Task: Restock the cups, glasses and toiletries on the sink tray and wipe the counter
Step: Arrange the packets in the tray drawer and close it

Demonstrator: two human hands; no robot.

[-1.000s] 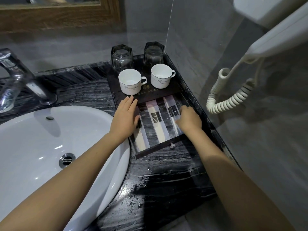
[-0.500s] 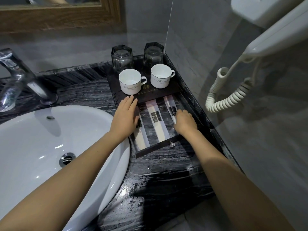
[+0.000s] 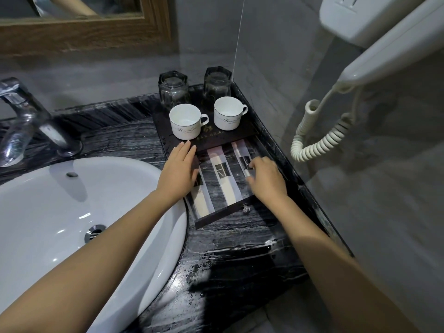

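A dark tray (image 3: 216, 138) stands in the counter's back right corner. On it are two white cups (image 3: 186, 124) (image 3: 228, 114) and, behind them, two upturned glasses (image 3: 173, 90) (image 3: 217, 85). Its shallow drawer (image 3: 223, 216) is pulled out toward me and holds three long toiletry packets. My left hand (image 3: 179, 174) lies flat, fingers together, on the left packet (image 3: 203, 205). The middle packet (image 3: 224, 179) lies untouched. My right hand (image 3: 266, 179) has its fingers curled on the right packet (image 3: 240, 152), pinching its lower half.
A white basin (image 3: 72, 212) fills the left, with a chrome faucet (image 3: 26, 121) behind it. The black marble counter (image 3: 240, 260) looks wet in front of the drawer. A wall-mounted handset with a coiled cord (image 3: 319, 140) hangs at right, and a wood-framed mirror (image 3: 84, 37) is above.
My right hand has shifted left and slightly forward along the right packet, which now lies more angled and closer to the middle one. My left hand has stayed put.
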